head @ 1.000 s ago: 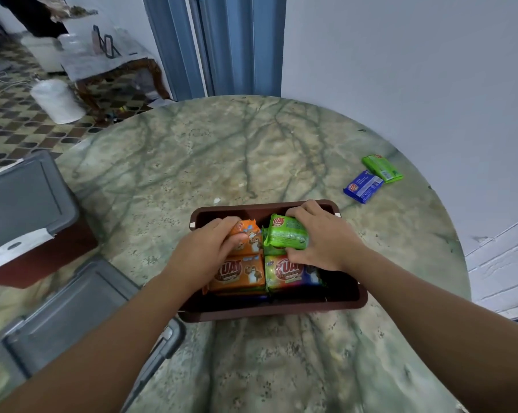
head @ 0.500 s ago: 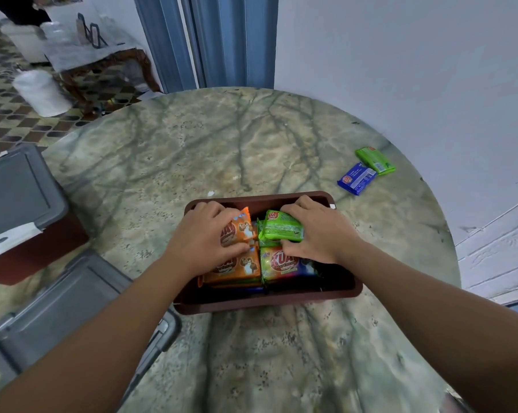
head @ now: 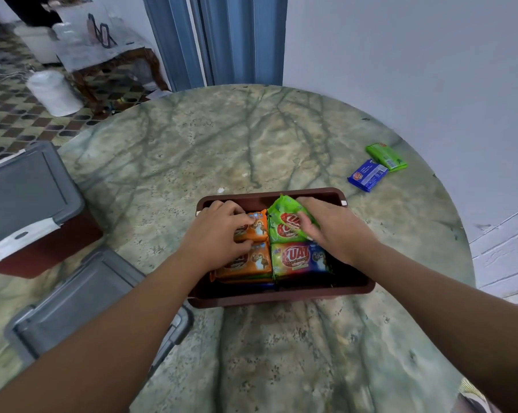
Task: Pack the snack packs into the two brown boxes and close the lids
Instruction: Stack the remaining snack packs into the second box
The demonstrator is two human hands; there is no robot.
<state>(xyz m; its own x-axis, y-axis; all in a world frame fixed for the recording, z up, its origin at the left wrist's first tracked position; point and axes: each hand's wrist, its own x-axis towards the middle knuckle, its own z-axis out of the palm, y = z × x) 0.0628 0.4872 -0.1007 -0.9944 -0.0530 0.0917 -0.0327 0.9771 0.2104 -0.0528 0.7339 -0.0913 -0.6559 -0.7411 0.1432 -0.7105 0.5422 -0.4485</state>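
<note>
Inside brown box (head: pixel 281 295), right hand (head: pixel 335 231) grips green pack (head: pixel 284 225).

- We see two bare forearms entering from the near edge, one at the left and one at the right.
- Neither arm shows a sleeve or cuff anywhere in view; both are uncovered from the near edge to the wrist.
- Our left hand (head: pixel 219 234) wears no glove, ring, or band.
- Our right hand (head: pixel 335 231) is likewise bare, with no watch or bracelet at the wrist.
- Fingernails look short and unpainted.
</note>
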